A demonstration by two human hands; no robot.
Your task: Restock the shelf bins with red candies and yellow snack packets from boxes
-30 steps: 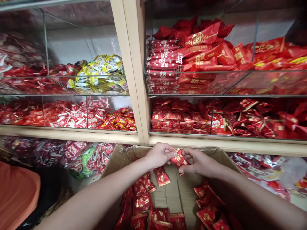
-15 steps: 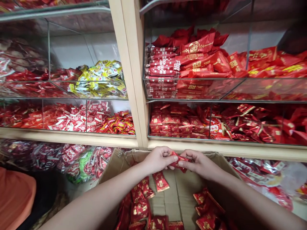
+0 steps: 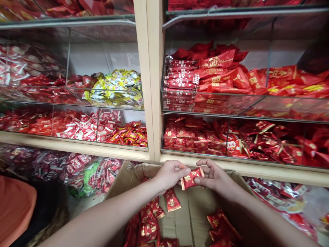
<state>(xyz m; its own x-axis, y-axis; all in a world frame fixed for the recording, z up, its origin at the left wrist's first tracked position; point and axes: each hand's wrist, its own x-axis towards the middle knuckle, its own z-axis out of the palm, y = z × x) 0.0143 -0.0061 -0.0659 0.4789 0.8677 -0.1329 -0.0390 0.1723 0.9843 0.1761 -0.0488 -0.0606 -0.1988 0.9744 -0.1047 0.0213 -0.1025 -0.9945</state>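
Observation:
A small red packet with gold print is held between both hands above an open cardboard box. My left hand pinches its left end between thumb and fingers. On the packet's right end rests the thumb of my right hand, whose fingers curl behind it, partly hidden. Inside the box, one like packet lies below my left hand. Several more are heaped at the left and at the right.
Wooden shelves with clear dividers hold red packets and yellow-white ones. A wooden post stands between the bays. Bagged sweets lie under the shelf. A person's orange clothing shows at lower left.
The held packet has turned so that its printed face shows flat. The upper fingers of my right hand have lifted and spread a little. The shelves sit slightly lower and further right in view.

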